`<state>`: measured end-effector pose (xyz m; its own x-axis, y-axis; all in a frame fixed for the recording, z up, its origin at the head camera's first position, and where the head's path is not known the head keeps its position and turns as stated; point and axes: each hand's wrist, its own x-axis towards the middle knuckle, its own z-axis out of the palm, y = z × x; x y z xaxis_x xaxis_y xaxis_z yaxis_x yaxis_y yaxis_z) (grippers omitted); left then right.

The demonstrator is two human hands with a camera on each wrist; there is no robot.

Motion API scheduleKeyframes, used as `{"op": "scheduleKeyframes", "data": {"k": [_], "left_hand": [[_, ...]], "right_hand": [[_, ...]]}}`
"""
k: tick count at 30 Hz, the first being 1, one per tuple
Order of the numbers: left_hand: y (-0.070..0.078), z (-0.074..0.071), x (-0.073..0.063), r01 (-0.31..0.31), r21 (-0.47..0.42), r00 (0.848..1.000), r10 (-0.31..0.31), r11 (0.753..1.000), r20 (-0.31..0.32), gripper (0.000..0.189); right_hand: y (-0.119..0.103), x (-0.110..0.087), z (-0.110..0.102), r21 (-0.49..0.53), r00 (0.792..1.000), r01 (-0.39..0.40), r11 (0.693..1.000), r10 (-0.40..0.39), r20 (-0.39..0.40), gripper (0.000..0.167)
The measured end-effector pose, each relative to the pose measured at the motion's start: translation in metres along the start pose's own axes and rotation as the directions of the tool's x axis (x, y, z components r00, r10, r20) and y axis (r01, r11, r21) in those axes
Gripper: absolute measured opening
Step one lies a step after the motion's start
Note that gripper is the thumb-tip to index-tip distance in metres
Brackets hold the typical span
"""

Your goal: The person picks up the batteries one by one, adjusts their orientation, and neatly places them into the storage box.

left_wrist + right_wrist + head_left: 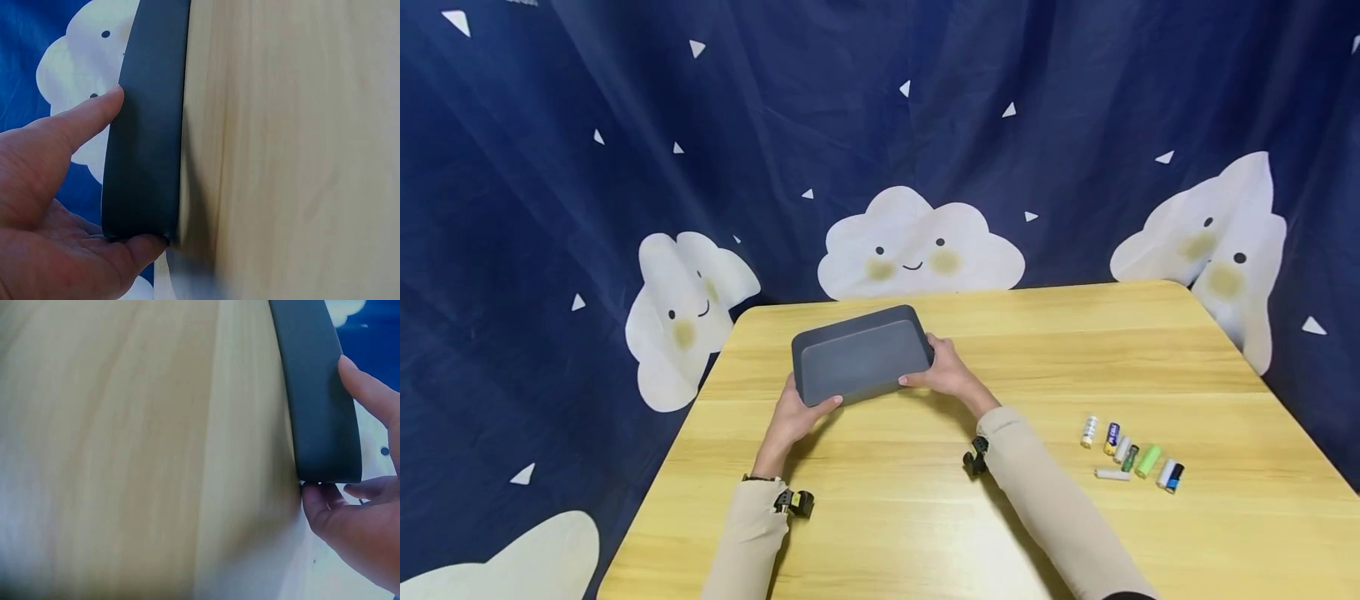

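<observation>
A dark grey rectangular tray [865,360] with raised walls is held between both hands over the far part of the table, its left end nearer to me than its right. My left hand [795,414] grips the near left corner, thumb on the near wall. At the right end, my right hand [947,367] holds the other near corner in the same way. In the left wrist view the tray's outer wall [147,125] lies between thumb and fingers. The right wrist view shows fingers under the end of the wall [322,406]. Nothing is visible inside the tray.
Several batteries lie loosely grouped on the wooden table [880,500] at the right, among them a light green one [1147,461], a blue and yellow one [1112,438] and a white one [1089,432]. A dark blue curtain [775,108] with clouds hangs behind.
</observation>
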<state>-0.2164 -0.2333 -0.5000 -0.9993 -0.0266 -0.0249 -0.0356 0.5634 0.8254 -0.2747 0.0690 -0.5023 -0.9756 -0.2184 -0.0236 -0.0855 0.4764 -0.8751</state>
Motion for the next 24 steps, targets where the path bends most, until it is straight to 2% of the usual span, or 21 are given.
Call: {"op": "scheduleKeyframes", "data": {"k": [4,15,24], "left_hand": [[0.004,0.009,0.004,-0.026,-0.007,1.000,0.026,1.000,0.014,0.107],[0.019,0.031,0.014,-0.088,-0.046,0.995,0.090,0.995,0.043,0.105],[0.032,0.048,0.022,-0.095,-0.039,0.991,0.098,0.995,0.086,0.110]], "right_hand": [[0.004,-0.005,-0.010,-0.028,1.000,-0.025,0.999,0.025,0.001,0.113],[0.015,-0.020,-0.035,-0.041,0.999,-0.044,0.998,0.043,-0.030,0.112],[0.024,-0.031,-0.055,-0.071,0.996,-0.083,0.994,0.080,-0.039,0.116]]}}
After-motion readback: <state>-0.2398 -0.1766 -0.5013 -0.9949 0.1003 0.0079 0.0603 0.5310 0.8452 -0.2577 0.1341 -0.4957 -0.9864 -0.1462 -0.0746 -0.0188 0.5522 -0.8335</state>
